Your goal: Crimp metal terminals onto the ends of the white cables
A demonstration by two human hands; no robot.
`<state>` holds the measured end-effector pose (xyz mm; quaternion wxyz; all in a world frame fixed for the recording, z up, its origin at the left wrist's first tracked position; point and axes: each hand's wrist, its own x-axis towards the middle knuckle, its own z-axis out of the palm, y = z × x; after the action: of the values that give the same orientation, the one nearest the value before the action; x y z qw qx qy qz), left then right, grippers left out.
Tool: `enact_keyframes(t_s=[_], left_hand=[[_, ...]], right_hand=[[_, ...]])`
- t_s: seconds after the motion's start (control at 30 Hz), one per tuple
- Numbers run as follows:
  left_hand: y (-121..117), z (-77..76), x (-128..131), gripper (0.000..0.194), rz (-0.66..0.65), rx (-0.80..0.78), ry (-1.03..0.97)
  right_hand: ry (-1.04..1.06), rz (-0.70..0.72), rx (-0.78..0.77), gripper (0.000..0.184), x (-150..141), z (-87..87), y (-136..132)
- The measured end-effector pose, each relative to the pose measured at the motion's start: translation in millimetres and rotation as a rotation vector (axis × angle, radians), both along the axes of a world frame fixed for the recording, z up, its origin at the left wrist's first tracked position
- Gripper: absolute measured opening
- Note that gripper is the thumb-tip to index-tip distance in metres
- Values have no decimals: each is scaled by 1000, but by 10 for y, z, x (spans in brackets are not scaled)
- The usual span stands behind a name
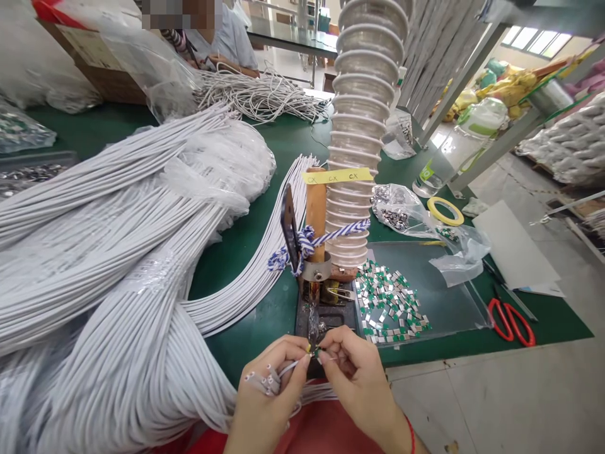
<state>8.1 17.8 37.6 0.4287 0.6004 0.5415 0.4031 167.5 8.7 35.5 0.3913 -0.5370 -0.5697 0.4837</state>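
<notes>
My left hand (274, 384) is closed around several light grey cables (269, 379), their cut ends showing coloured cores. One cable runs forward between its thumb and finger to the soldering iron tip (314, 328). Opposite it, my right hand (357, 378) pinches a small green circuit board (318, 352) at the cable's end, just under the tip. The fingers partly cover this joint, so I cannot tell whether the parts touch. The soldering iron (316, 217) stands upright with its tip down, held by a metal clamp (316, 270) and a blue-and-white cord (343, 232).
Large bundles of grey cable (118, 252) cover the left side. A ribbed hose (362, 113) rises behind the iron. Right of it, many small green boards (392, 302) lie on a clear sheet, near red-handled scissors (513, 323), yellow tape (445, 211) and a bottle (460, 145). Another person (222, 44) sits opposite.
</notes>
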Motion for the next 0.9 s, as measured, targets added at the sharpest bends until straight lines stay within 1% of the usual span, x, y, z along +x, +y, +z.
enact_keyframes(t_s=[0.17, 0.27, 0.4, 0.57, 0.67, 0.77, 0.83, 0.9], left_hand=[[-9, -31, -26, 22, -46, -21, -47], [-25, -39, -54, 22, -73, -24, -31], [-35, -70, -71, 25, -89, -42, 11], [-38, -110, -52, 27, -88, 3, 1], [-36, -92, -30, 27, -85, 55, 0], [-21, -46, -5, 28, -81, 96, -10], [-8, -12, 7, 28, -72, 95, -14], [3, 15, 9, 29, -65, 76, -21]], right_hand=[[-38, -39, 30, 12, -13, 7, 24], [-34, -44, 10, 15, 17, 13, 33], [38, -28, -76, 9, 62, 13, 45], [165, 1, -165, 4, 92, 28, 54], [193, 7, -170, 5, 99, 19, 44], [231, -22, -164, 8, 99, -15, 17], [306, -47, -145, 14, 99, -32, -6], [392, -54, -91, 18, 101, -33, -28]])
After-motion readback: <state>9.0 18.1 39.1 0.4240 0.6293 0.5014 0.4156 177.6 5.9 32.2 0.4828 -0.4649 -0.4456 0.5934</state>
